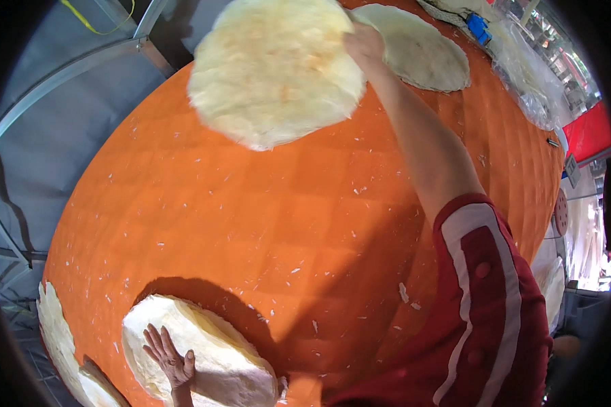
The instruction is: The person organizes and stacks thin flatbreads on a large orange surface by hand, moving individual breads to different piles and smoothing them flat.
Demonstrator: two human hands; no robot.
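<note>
My right hand [364, 45] reaches far across the orange quilted cover and grips the right edge of a large round flatbread [277, 71]. That bread is pale with faint browned patches, and it looks slightly blurred. Just beyond my right hand, a second flatbread [417, 48] lies on the cover. At the lower left, my left hand [170, 356] rests palm down with fingers spread on a thick pale stack of flatbreads [224, 351]. Sunlight falls on part of this stack, and its layers show along the upper right side.
The orange cover [265, 219] is strewn with small white flakes. More flatbread [58, 325] lies at its left edge. Metal frame bars [61, 76] and grey sheeting [56, 152] stand on the left. Clear plastic bags [527, 71] and a blue object [478, 28] lie at the upper right.
</note>
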